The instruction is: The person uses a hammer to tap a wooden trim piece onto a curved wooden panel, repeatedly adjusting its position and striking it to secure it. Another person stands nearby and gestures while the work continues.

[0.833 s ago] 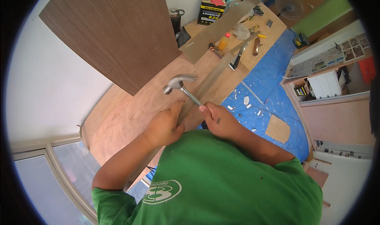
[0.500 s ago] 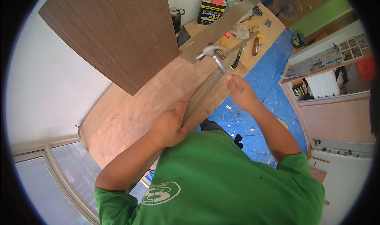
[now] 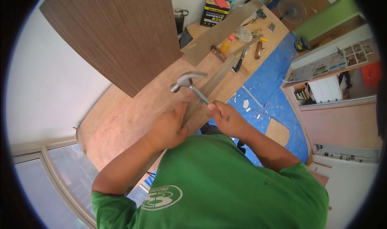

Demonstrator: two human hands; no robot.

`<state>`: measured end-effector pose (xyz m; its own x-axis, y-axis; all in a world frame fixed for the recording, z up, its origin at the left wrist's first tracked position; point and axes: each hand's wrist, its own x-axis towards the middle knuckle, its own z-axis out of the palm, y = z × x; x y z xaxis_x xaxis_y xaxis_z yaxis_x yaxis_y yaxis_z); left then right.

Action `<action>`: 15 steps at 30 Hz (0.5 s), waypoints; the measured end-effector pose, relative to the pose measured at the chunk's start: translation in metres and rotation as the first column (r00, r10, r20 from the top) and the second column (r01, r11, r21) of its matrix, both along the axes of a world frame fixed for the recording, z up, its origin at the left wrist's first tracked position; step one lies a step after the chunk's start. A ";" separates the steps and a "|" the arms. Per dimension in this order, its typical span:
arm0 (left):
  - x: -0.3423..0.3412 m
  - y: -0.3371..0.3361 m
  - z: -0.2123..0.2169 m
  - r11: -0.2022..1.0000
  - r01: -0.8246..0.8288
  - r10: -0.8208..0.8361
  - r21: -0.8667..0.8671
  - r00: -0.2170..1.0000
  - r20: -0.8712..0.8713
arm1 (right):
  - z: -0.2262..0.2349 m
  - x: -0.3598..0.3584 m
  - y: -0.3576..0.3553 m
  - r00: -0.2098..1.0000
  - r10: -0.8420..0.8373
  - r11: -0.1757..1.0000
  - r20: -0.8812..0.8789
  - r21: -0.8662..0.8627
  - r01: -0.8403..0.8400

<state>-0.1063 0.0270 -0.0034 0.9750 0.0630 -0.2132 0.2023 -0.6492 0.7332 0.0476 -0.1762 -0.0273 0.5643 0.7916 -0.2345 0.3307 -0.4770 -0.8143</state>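
My right hand (image 3: 226,118) is wrapped round the metal shaft of a claw hammer (image 3: 186,80). The hammer's head hangs over the workbench, a little beyond my left hand, with its claw toward the right. A long, narrow grey-brown wooden strip (image 3: 219,76) runs along the bench's near edge and passes between my hands. My left hand (image 3: 169,128) grips the strip close to my body, thumb and forefinger pointing along it. Its other fingers are partly hidden. Whatever lies directly beneath the hammer, if anything small, cannot be made out.
On the plywood bench (image 3: 125,124) lie a utility knife (image 3: 240,61), a wooden-handled tool (image 3: 258,51) and an orange bottle (image 3: 226,44). A black-and-yellow adhesive can (image 3: 214,12) stands behind. A large brown panel (image 3: 117,35) rises at left. Blue sheeting (image 3: 260,96) with scraps covers the floor.
My right hand has brought the hammer down and to the left, closer to my left hand. My left hand keeps its hold on the strip, almost unmoved.
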 end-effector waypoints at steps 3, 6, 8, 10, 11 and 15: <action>0.000 0.000 0.000 1.000 -0.008 0.008 0.000 1.000 -0.018 | 0.006 0.036 0.002 0.996 -0.071 0.987 0.061 -0.143 0.079; -0.001 0.001 -0.003 0.999 -0.008 0.008 0.041 1.000 0.022 | 0.003 0.081 0.003 0.964 -0.162 0.985 0.213 -0.031 0.172; -0.001 0.004 -0.005 0.999 0.007 -0.009 0.038 0.999 0.038 | 0.002 0.108 0.003 0.954 -0.226 0.969 0.196 -0.056 0.241; -0.002 0.006 -0.006 0.999 0.020 -0.021 0.035 0.999 0.036 | -0.001 0.121 0.004 0.953 -0.221 0.972 0.210 -0.028 0.232; -0.001 0.006 -0.006 0.999 0.022 -0.023 0.036 0.999 0.032 | -0.002 0.126 0.005 0.951 -0.220 0.974 0.218 -0.003 0.226; -0.003 0.003 -0.008 0.998 0.040 -0.039 0.046 0.999 -0.016 | 0.007 0.142 -0.002 0.883 -0.458 0.889 -0.101 -0.059 0.454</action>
